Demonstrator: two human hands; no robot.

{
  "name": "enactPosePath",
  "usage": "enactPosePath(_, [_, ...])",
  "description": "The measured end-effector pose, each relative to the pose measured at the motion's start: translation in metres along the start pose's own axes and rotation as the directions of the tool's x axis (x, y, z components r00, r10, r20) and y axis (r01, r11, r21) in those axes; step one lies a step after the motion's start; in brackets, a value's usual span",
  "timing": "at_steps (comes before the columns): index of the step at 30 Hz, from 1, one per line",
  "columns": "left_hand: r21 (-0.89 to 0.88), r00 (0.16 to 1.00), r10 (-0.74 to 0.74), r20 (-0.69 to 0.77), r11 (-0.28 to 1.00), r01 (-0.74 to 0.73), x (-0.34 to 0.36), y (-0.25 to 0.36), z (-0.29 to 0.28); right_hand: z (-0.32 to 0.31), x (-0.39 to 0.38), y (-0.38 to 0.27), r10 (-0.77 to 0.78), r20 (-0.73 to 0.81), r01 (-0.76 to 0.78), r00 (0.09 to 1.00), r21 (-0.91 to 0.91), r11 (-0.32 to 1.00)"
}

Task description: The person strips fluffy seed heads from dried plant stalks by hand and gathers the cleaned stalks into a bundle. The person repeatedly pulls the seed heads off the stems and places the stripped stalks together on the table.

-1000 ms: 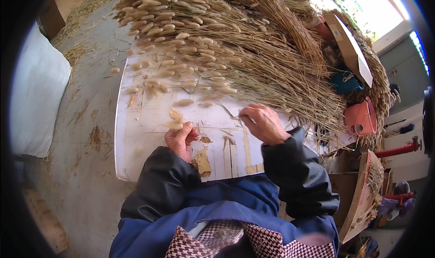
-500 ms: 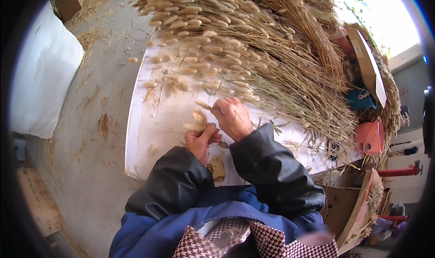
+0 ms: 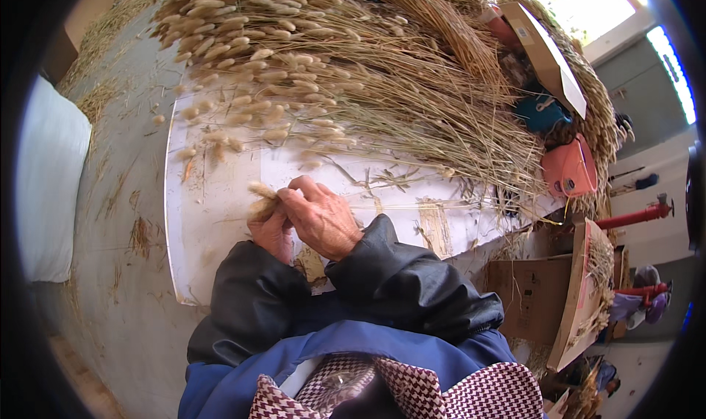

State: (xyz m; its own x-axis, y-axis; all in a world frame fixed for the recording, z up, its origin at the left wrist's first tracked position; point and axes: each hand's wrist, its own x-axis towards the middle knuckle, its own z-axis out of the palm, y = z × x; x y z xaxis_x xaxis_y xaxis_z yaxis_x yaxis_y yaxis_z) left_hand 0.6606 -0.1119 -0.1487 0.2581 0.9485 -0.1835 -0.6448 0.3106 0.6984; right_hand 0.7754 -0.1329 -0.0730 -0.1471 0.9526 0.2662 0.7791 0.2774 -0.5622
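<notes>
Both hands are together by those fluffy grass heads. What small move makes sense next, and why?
Perhaps the left hand should firm its hold just below the fluffy heads, freeing the right hand: the hands press together there, the heads poke out beside the fingers, and many more stalks lie in the pile on the table.

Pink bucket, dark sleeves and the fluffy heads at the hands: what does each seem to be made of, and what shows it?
Pink bucket: probably plastic, with a smooth, moulded-looking wall.
Dark sleeves: leather or imitation leather, by their glossy creases; which is unclear.
Fluffy heads: apparently dried plant matter, matte, fuzzy and straw-coloured.
</notes>
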Motion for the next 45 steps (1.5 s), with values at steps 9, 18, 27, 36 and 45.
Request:
enactPosePath(9, [-0.009,0.991,-0.098,-0.088,0.995,0.098,-0.006,0.008,0.006,-0.048,-0.003,0.075,0.144,-0.161,-0.199,0.976,-0.404,0.893])
enactPosePath(18, [0.016,0.988,-0.122,-0.093,0.992,0.124,-0.006,0.008,0.008,-0.032,0.017,0.084,0.259,0.018,-0.248,0.966,-0.228,0.942])
enactPosePath(27, [0.013,0.989,-0.115,-0.091,0.993,0.117,-0.007,0.005,0.008,-0.027,0.019,0.033,0.037,0.027,-0.033,0.999,-0.129,0.991])
enactPosePath(36, [0.003,0.989,-0.103,-0.103,0.995,0.104,-0.008,0.004,0.010,-0.019,0.010,0.022,0.031,0.009,-0.031,0.999,-0.011,0.999])
enactPosePath(45, [0.007,0.986,-0.118,-0.113,0.993,0.120,-0.009,0.007,0.013,-0.016,-0.007,0.031,-0.083,-0.020,0.081,0.996,-0.097,0.992])
